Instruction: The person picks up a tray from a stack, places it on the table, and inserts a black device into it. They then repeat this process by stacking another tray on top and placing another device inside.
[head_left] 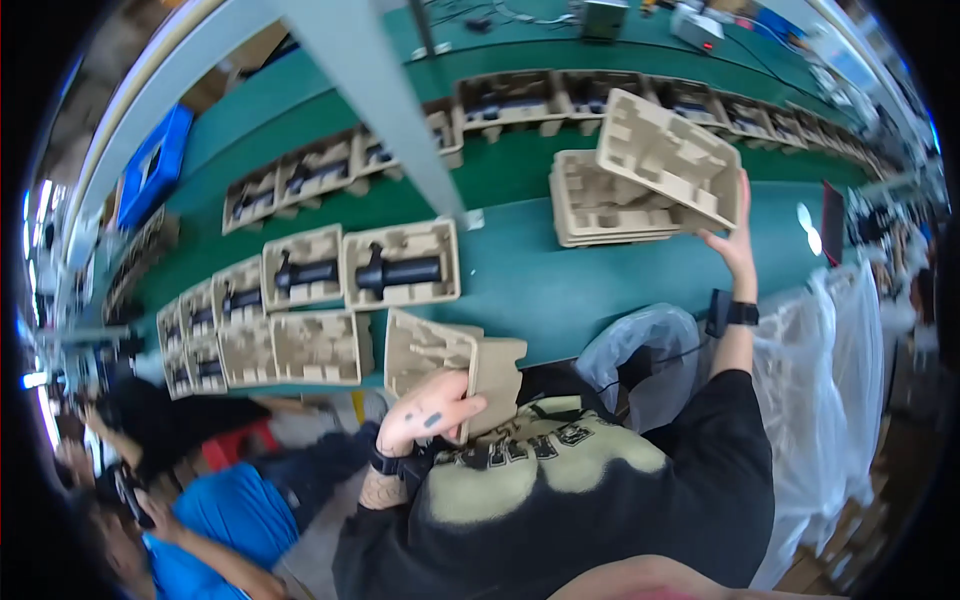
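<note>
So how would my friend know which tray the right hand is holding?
Find the green table, then look right of the grey post to a short stack of tan moulded trays. The upper tray has its right end in the right hand. It's tipped at an angle, while the ones under it lie flat.
</note>
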